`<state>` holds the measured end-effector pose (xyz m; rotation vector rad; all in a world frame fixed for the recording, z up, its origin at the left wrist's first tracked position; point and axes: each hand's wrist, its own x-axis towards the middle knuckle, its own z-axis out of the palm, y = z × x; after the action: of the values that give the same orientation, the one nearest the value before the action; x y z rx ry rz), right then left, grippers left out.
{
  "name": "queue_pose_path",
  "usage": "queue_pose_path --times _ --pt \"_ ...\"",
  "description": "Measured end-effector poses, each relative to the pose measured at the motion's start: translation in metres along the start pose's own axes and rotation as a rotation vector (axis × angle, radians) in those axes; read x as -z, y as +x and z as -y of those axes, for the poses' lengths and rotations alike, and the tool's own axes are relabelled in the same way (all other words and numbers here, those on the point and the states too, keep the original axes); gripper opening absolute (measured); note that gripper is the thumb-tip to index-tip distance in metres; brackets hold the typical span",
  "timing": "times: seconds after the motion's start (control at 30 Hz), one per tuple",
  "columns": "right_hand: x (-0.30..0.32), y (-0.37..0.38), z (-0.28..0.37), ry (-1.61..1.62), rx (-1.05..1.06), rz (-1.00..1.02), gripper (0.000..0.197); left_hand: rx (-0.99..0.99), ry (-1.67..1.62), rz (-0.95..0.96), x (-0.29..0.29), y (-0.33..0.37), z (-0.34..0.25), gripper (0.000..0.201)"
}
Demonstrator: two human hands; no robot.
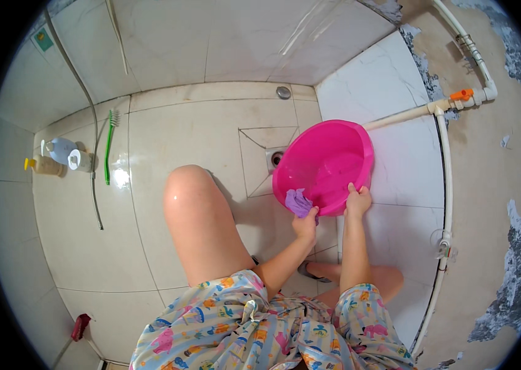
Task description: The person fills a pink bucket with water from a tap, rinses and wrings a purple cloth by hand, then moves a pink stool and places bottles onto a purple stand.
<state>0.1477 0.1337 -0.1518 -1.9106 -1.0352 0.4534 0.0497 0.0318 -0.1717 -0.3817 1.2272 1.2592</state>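
Note:
A bright pink plastic basin (pixel 343 139) is tilted up off the floor near the right wall, its open side facing me. My right hand (pixel 358 201) grips its near rim, thumb over the edge. At the rim's near left, my left hand (pixel 305 226) is closed on a crumpled purple cloth (pixel 298 202). The cloth lies against the basin's side; whether those fingers also hold the rim is hidden. Inside the basin a few small dark spots show, and I see no water in it.
A square floor drain (pixel 276 159) sits just left of the basin. A green brush (pixel 109 147), several bottles (pixel 48 165) and a hanging grey hose (pixel 96 185) are at the left. White pipes (pixel 446 179) with an orange-handled valve (pixel 461 95) run along the right wall. My bare knee (pixel 189 185) rises in the middle.

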Motion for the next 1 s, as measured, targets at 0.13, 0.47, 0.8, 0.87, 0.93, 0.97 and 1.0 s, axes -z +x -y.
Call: queue_pose_path --times 0.13,0.47,0.8,0.87,0.93,0.97,1.0 --pt "-0.001 0.004 -0.003 -0.043 0.025 -0.009 0.036 0.022 -0.022 0.014 -0.001 0.008 0.009 0.031" --pt "-0.018 0.008 0.007 -0.089 0.169 -0.004 0.027 0.110 -0.172 0.107 0.001 0.036 0.026 0.028" --pt "-0.023 0.013 0.014 -0.260 0.226 -0.006 0.016 0.197 -0.223 0.207 -0.001 0.038 0.023 0.026" --pt "-0.025 0.010 0.020 -0.258 0.234 0.001 0.016 0.210 -0.229 0.221 -0.001 0.040 0.023 0.026" --pt "-0.027 0.008 0.025 -0.281 0.263 -0.008 0.016 0.212 -0.255 0.239 -0.002 0.040 0.024 0.028" --pt "-0.027 0.007 0.028 -0.282 0.264 -0.006 0.016 0.213 -0.257 0.238 -0.002 0.041 0.023 0.028" --pt "-0.028 0.004 0.033 -0.331 0.288 -0.003 0.016 0.223 -0.258 0.247 -0.001 0.042 0.023 0.026"
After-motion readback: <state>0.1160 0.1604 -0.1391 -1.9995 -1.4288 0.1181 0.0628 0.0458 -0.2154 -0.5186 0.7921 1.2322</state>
